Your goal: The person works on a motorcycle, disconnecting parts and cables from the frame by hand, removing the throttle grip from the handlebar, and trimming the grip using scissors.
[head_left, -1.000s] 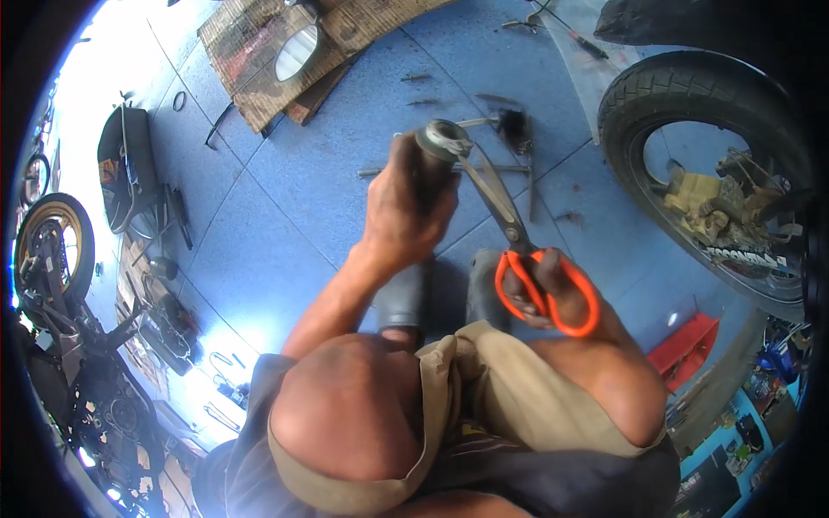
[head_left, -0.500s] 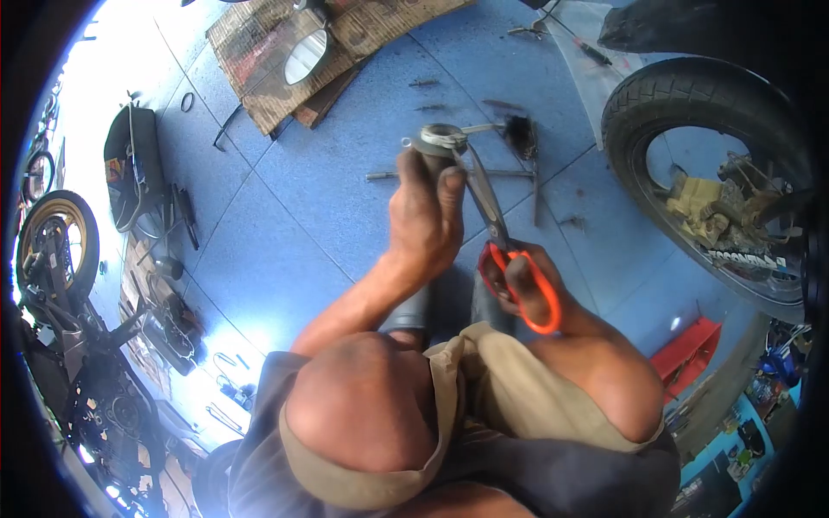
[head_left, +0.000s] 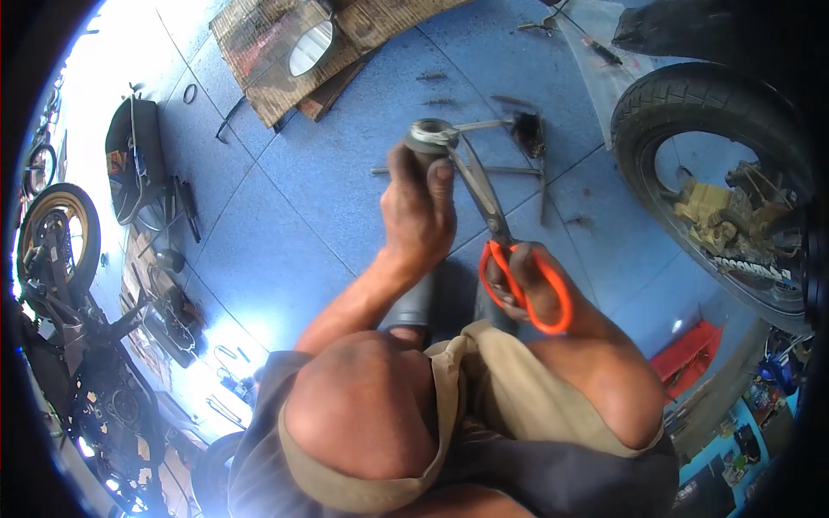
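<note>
My left hand point(head_left: 418, 205) is wrapped round a round dark part point(head_left: 429, 155) and holds it up, with the thumb along its near side. A pale strip point(head_left: 434, 132) circles the top of this part, and a loose end stretches off to the right. My right hand point(head_left: 534, 285) grips scissors point(head_left: 489, 211) with orange handles, its fingers in the loops. Their blades point up and left, slightly apart, with the tips at the right side of the round part. Whether the tips touch the strip cannot be made out.
Behind my hands, a metal bar tool point(head_left: 541, 160) and a dark brush-like clump point(head_left: 527, 134) lie on the blue tiled floor point(head_left: 276, 224). Cardboard point(head_left: 259, 52) bears a mirror point(head_left: 311, 49). A motorcycle wheel point(head_left: 635, 129) stands right; a motorcycle point(head_left: 86, 345) stands left.
The scissors' handles are spread a little wider now. The round part in my left hand has shifted slightly left and turned a little.
</note>
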A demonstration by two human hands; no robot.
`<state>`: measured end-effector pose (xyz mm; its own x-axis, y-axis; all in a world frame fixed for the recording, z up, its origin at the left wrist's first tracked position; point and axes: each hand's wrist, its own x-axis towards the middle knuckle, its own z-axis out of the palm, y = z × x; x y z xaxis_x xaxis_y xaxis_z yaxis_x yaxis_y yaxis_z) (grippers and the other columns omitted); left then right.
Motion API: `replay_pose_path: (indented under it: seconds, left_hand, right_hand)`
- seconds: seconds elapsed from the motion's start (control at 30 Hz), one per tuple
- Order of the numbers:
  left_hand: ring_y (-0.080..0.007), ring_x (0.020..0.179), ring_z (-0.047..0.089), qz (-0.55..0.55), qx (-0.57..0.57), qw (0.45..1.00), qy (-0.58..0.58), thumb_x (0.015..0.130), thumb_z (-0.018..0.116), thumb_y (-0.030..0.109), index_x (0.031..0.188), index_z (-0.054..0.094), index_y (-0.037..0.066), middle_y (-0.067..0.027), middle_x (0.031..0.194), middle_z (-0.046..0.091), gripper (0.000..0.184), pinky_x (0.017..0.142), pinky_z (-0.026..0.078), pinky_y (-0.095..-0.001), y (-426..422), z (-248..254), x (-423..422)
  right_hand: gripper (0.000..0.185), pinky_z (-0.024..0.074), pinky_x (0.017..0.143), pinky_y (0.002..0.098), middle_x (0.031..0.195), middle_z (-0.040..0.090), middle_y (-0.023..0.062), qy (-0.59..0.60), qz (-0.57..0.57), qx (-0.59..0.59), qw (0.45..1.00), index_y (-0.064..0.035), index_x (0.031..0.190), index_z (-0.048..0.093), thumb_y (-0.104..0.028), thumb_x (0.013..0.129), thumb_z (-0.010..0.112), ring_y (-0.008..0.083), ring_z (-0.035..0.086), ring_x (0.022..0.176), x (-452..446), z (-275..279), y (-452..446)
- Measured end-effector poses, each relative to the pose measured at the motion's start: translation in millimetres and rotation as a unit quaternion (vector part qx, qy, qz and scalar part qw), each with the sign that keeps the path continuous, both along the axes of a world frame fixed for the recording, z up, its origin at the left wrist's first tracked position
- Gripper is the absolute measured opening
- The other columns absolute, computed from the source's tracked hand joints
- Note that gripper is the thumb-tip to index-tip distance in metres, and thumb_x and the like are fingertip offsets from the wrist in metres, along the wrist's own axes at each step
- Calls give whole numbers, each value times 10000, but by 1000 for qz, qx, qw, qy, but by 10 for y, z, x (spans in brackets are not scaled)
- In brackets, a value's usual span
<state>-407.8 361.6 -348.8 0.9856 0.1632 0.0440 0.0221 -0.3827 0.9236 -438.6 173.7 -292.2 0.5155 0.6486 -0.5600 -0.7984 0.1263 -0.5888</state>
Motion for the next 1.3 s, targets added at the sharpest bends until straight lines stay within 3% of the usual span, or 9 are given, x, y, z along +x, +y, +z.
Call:
replay_pose_path:
  seconds: [0.2,0.27,0.43,0.67,0.73,0.83,1.2,1.27,1.3]
  left_hand:
    - [-117,500,567,-33,-251,957,140,1036,448,354,1145,466,21,-67,706,587,351,437,453,-265,-6,161,48]
    - [-117,504,562,-39,-292,946,135,1035,457,330,1147,467,16,-63,704,585,334,437,450,-268,6,193,52]
    - [-118,533,565,-33,-259,961,96,1024,499,273,1158,466,7,-54,702,579,300,450,450,-271,10,120,33]
    - [-127,515,570,-5,-221,975,17,1019,509,279,1150,486,2,-61,715,596,307,461,453,-270,26,154,77]
    - [-145,515,592,-41,-299,951,67,1032,461,354,1161,508,6,-92,754,630,373,448,467,-265,79,214,113]
    - [-162,511,608,-82,-454,869,179,1036,409,422,1180,519,9,-119,783,648,451,441,493,-267,208,307,162]
    - [-181,477,600,-147,-431,858,237,1036,358,460,1058,548,-13,-166,771,657,510,409,501,-283,341,489,204]
    - [-163,494,611,-163,-424,857,243,1014,415,500,1216,535,2,-123,803,669,550,411,482,-259,365,479,198]
    - [-170,495,615,-169,-414,861,242,1006,431,508,1213,539,8,-126,805,670,552,409,482,-259,375,479,198]
  right_hand:
    - [626,356,488,274,662,471,8,-224,31,-185,957,-27,870,525,-651,918,496,94,449,538,23,-138,63]
    - [646,385,526,313,648,455,22,-298,57,-211,929,-8,814,500,-636,956,434,114,468,569,72,-87,5]
    - [642,381,516,311,619,411,-1,-38,37,-138,989,-10,773,497,-627,947,462,103,448,565,142,141,-44]
    - [553,377,546,258,703,444,-27,-168,63,-85,980,-31,821,508,-570,939,550,72,442,615,141,160,-88]
    - [813,287,414,196,679,422,-25,-85,45,-168,981,-69,861,500,-847,650,611,31,356,484,158,280,-48]
    - [569,389,572,236,771,481,-16,-107,74,-125,984,-4,877,533,-569,921,587,54,443,664,204,286,-262]
    - [712,417,572,279,688,502,2,-160,145,-196,957,9,863,536,-703,855,562,95,465,624,436,575,-343]
    - [890,272,418,179,692,430,-44,-62,125,-252,957,-62,886,503,-891,588,628,16,371,504,457,699,-262]
    - [714,433,626,283,701,528,16,-201,168,-207,942,-5,860,541,-719,861,528,104,494,675,444,522,-457]
